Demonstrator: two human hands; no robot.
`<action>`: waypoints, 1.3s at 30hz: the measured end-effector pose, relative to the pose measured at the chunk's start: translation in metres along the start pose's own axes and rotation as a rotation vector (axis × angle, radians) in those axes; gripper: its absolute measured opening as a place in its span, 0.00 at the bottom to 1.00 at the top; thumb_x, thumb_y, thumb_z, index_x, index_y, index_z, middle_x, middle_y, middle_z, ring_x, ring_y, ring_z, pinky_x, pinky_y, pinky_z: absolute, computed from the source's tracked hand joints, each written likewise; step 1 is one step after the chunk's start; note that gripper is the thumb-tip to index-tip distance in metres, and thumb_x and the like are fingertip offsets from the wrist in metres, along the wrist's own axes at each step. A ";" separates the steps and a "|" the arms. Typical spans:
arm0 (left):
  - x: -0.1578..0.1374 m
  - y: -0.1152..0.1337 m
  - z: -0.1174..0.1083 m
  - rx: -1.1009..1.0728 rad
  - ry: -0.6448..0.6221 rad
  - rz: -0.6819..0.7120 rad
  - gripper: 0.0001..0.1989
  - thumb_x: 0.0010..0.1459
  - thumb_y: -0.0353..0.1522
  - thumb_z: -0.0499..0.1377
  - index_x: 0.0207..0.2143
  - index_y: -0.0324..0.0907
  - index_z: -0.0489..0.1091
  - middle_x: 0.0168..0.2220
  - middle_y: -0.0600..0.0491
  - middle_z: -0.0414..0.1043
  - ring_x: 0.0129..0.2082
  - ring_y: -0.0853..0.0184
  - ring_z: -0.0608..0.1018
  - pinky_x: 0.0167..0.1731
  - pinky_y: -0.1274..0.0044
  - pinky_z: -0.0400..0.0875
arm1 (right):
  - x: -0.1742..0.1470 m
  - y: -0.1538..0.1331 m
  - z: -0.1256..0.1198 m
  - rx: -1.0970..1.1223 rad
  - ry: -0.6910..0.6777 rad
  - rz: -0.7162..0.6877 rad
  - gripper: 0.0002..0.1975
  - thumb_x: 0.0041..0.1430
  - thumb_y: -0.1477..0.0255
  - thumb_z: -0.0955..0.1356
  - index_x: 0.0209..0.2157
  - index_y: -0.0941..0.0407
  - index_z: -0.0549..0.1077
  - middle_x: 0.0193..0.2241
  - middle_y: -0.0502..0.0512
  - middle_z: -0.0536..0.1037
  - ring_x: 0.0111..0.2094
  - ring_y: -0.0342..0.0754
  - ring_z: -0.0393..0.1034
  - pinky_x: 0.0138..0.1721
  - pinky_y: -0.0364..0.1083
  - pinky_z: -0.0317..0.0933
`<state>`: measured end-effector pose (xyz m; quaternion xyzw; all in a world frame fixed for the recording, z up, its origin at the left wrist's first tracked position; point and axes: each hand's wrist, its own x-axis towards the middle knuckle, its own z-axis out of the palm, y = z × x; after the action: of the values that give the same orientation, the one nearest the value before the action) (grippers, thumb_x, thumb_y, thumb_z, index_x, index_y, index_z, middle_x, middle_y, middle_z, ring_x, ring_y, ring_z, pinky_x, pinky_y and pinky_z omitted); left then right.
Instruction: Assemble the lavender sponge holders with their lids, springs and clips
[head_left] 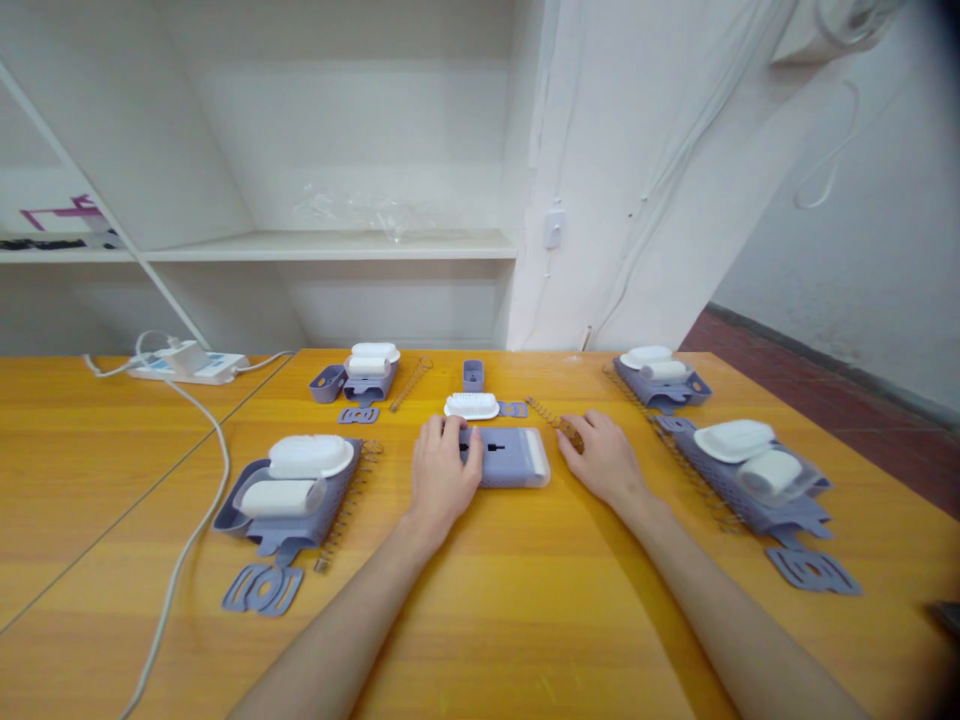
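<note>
The left hand [444, 482] is closed over the left end of the purple-grey case [513, 462], thumb laid across its top, and the case lies flat on the wooden table [495, 620]. Just right of the case, the right hand [602, 462] has its thumb and fingertips drawn together about the near end of a metal coil [543, 410]; how firmly they pinch it, I cannot tell. The step in hand looks like picking up or placing the coil while the case is steadied. The next move probably calls for a light hold on the coil, since its loops could snag, and for the left hand to keep the case from sliding.

Just beyond the case lie a white ridged piece [471, 405] and, beside it, a flat slotted plate [514, 409]; farther behind them stands a small purple cup [473, 376]. Well left of the case, the near left set [330, 515] bears a white roll [281, 497] and a white oval piece [311, 456]. Beyond and left of the case is the far left set [371, 388]; to its right are the near right set [780, 515] and, farther back, the far right set [660, 392]
</note>
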<state>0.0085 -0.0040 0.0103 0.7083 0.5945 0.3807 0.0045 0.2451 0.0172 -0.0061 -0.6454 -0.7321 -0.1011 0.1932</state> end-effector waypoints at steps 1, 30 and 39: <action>0.000 0.000 0.000 0.001 -0.005 -0.005 0.11 0.60 0.38 0.48 0.37 0.43 0.66 0.36 0.48 0.64 0.40 0.61 0.69 0.41 0.69 0.64 | -0.003 -0.004 -0.001 0.029 -0.005 -0.020 0.14 0.59 0.65 0.61 0.42 0.56 0.72 0.33 0.57 0.71 0.38 0.50 0.64 0.40 0.47 0.55; 0.004 -0.006 0.000 -0.370 0.015 -0.034 0.14 0.63 0.36 0.44 0.38 0.43 0.68 0.39 0.49 0.67 0.44 0.64 0.70 0.47 0.70 0.63 | -0.007 -0.008 -0.011 0.329 0.113 0.111 0.21 0.65 0.63 0.53 0.44 0.57 0.71 0.38 0.58 0.73 0.41 0.50 0.66 0.45 0.47 0.58; 0.013 -0.028 0.016 -0.465 0.033 -0.258 0.12 0.57 0.39 0.53 0.39 0.40 0.66 0.41 0.48 0.66 0.40 0.64 0.72 0.42 0.69 0.68 | -0.008 -0.006 -0.011 0.329 0.155 0.122 0.21 0.65 0.63 0.53 0.43 0.58 0.71 0.37 0.59 0.73 0.41 0.50 0.66 0.45 0.47 0.58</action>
<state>-0.0061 0.0221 -0.0070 0.6003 0.5764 0.5149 0.2058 0.2417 0.0047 0.0014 -0.6384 -0.6813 -0.0176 0.3577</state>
